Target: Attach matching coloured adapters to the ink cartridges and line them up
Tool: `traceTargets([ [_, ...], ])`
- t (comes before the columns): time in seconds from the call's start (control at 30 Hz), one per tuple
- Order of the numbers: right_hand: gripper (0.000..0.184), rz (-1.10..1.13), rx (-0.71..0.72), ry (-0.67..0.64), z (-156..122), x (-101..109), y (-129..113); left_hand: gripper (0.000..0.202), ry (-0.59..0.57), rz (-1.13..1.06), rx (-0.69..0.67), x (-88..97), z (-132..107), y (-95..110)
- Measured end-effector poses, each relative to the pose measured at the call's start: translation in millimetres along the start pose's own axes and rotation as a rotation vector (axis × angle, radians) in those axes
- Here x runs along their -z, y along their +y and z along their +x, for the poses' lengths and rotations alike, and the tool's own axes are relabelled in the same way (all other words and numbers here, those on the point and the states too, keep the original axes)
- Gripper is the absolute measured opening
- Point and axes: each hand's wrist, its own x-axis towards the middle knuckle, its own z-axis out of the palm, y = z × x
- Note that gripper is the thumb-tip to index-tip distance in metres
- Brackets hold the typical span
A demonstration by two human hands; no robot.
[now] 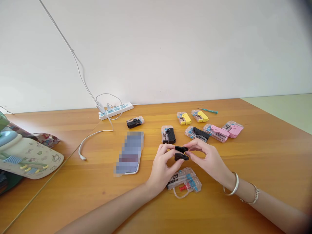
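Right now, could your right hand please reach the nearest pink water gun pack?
Probably yes: nothing lies between the right hand and the pink pack, though it now pinches black plastic parts.

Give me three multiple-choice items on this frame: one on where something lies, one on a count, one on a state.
1. Where does the clear water gun pack lie?
A) Against the power strip
B) On the table, just below the left hand and right hand in view
C) On top of the phone

2. How many yellow water gun packs are there?
A) One
B) Two
C) Four

3. What state are the two black plastic pieces in?
A) Loose on the table
B) Sealed in a pack
C) Pinched between both hands' fingers

1: B, it lies below the hands.
2: B, two lie side by side.
3: C, both hands grip them above the table.
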Motion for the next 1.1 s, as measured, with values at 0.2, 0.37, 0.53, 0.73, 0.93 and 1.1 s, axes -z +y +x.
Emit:
traceTargets([
  [0.2, 0.009, 0.042, -0.002, 0.010, -1.7, -1.4, -2.1, 0.011, -0.052, -0.104, 0.028, 0.9, -0.1, -1.0],
  [0.37, 0.008, 0.069, -0.013, -0.023, -3.5, -1.0, -0.5, 0.010, -0.049, -0.113, 0.018, -0.7, -1.1, -2.6],
  [0.53, 0.006, 0.046, 0.030, -0.020, -5.4, -1.4, 0.0, 0.010, -0.064, -0.120, 0.009, -0.4, -1.5, -2.6],
  [0.73, 0.009, 0.096, 0.011, -0.022, -4.3, -3.3, 1.1, 0.010, -0.037, -0.067, 0.009, 0.1, -0.9, -0.7],
  [0.93, 0.027, 0.159, -0.051, -0.228, -1.7, -4.4, 1.6, 0.010, -0.030, -0.036, -0.001, 0.6, 1.4, -0.3],
  [1.1, 0.023, 0.349, -0.177, -0.042, 1.7, -2.4, 5.0, 0.024, -0.079, -0.059, -0.003, 2.6, 0.1, 4.3],
])
